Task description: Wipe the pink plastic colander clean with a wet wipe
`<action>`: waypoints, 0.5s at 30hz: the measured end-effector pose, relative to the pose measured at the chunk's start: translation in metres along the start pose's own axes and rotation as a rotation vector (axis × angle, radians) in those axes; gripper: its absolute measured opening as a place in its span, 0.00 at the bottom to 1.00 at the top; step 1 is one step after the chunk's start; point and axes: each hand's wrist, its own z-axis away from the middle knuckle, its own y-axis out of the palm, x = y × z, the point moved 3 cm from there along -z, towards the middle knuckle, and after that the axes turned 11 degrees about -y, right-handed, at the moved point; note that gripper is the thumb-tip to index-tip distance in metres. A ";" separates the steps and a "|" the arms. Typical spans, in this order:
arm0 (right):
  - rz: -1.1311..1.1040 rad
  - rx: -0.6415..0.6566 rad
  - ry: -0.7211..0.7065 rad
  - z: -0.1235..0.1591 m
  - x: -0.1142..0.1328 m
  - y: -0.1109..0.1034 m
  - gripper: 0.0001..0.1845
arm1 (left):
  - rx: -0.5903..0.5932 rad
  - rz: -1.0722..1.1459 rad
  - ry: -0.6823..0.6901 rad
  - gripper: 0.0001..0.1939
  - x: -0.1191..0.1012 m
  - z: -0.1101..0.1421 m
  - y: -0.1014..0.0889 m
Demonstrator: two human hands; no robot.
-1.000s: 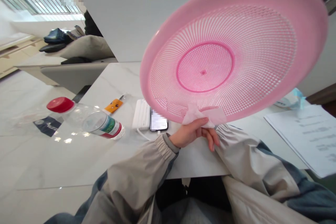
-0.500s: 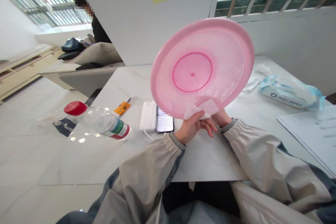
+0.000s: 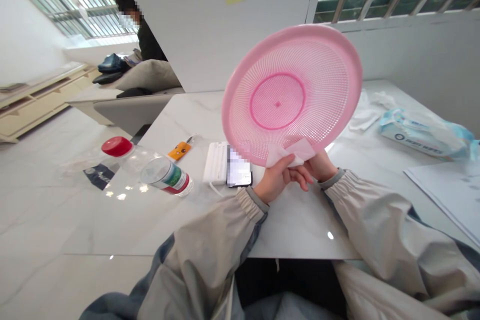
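Note:
A round pink plastic mesh basket [image 3: 277, 102] is held up above the table, tilted so its inside faces me. At its lower rim, my left hand [image 3: 279, 180] pinches a white wipe [image 3: 290, 152] folded over the edge, thumb on the near side. The lower fingers of that hand curl loosely beneath the rim. Behind the lower right of the basket, my right hand [image 3: 321, 165] grips it from the back; most of those fingers are hidden by the basket and the wipe.
Left on the marble-look table [image 3: 150, 230] lie a red-capped clear bottle [image 3: 165, 175], an orange tag [image 3: 180, 151], a white power bank [image 3: 215, 162] and a phone [image 3: 240, 167]. A wipes pack [image 3: 427, 135] and papers [image 3: 446, 185] are at right. A person [image 3: 148, 35] sits beyond the partition.
The view has turned slightly left, so the scene sits further right. The basket tips a little differently, and both hands keep their hold near its lower rim.

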 end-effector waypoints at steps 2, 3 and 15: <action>-0.047 -0.125 -0.009 -0.001 0.005 -0.002 0.20 | -0.032 0.031 0.006 0.27 -0.001 -0.002 -0.003; -0.061 -0.180 -0.013 -0.002 0.008 -0.003 0.18 | -0.053 0.040 0.002 0.27 -0.001 -0.003 -0.004; 0.027 -0.275 -0.300 -0.003 0.035 -0.057 0.24 | -0.164 -0.002 -0.054 0.26 0.006 -0.003 -0.009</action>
